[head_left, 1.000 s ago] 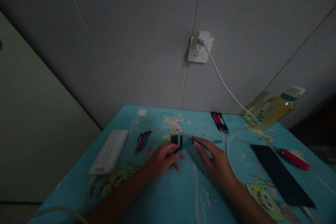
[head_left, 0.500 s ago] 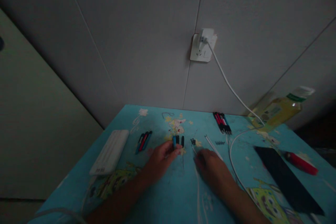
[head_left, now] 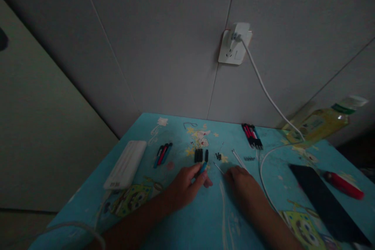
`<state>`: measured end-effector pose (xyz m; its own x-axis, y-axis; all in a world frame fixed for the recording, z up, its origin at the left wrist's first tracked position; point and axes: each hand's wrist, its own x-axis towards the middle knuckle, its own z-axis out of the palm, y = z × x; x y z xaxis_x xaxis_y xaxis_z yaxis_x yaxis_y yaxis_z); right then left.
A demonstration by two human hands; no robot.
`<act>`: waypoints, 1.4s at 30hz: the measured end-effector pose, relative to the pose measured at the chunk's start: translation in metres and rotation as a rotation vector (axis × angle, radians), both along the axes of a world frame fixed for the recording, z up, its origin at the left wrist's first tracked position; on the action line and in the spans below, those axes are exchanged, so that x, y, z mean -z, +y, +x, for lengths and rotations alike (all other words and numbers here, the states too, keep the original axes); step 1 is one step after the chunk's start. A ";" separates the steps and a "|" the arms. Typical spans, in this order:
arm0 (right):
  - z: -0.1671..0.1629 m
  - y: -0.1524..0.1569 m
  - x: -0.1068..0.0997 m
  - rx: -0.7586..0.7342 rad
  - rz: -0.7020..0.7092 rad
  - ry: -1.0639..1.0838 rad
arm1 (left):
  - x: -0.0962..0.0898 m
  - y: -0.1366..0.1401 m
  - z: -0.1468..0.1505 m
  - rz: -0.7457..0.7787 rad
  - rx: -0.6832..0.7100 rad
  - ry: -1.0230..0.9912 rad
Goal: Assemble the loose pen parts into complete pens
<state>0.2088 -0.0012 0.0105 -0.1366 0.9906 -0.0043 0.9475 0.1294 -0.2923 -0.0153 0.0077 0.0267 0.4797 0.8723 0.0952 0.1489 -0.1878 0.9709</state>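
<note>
My left hand [head_left: 187, 185] is closed with a short blue pen barrel [head_left: 203, 167] pinched between thumb and fingers. To its right my right hand [head_left: 243, 185] rests low over the tabletop, fingers closed on a thin pen refill [head_left: 218, 168] whose tip points up and left. Just beyond the left hand lie several black pen grips [head_left: 198, 155]. Small black pen parts [head_left: 218, 156] sit between the hands, farther back. Slim white refills [head_left: 238, 157] and a row of tiny springs [head_left: 249, 158] lie beyond the right hand. Blue and red pen barrels [head_left: 163, 155] lie at left.
A bundle of pens [head_left: 252, 136] lies at the back edge. At left is a white power bank [head_left: 125, 164]. On the right are a black flat strip [head_left: 325, 199], a red-handled tool [head_left: 344, 184], a tilted bottle [head_left: 325, 123] and a white cable [head_left: 261, 172].
My left hand has drawn the blue barrel back toward me, away from the black grips, and tilted it. My right hand still holds the refill. The view has shifted slightly.
</note>
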 end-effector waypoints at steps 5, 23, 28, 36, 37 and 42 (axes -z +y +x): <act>0.004 0.003 0.002 0.026 -0.007 0.236 | 0.012 0.004 -0.001 0.060 -0.014 0.031; -0.030 -0.016 -0.029 0.041 -0.020 1.402 | 0.016 -0.003 -0.004 0.525 0.212 0.589; -0.032 -0.022 -0.023 -0.016 0.039 1.378 | 0.016 -0.001 -0.003 0.451 0.147 0.513; -0.032 -0.023 -0.018 -0.064 0.104 1.299 | 0.017 0.000 -0.004 0.382 0.054 0.406; -0.033 -0.023 -0.019 -0.068 0.110 1.295 | 0.017 0.000 -0.005 0.373 0.061 0.400; -0.040 -0.024 -0.020 -0.114 0.098 1.192 | 0.012 -0.003 -0.005 0.361 0.089 0.401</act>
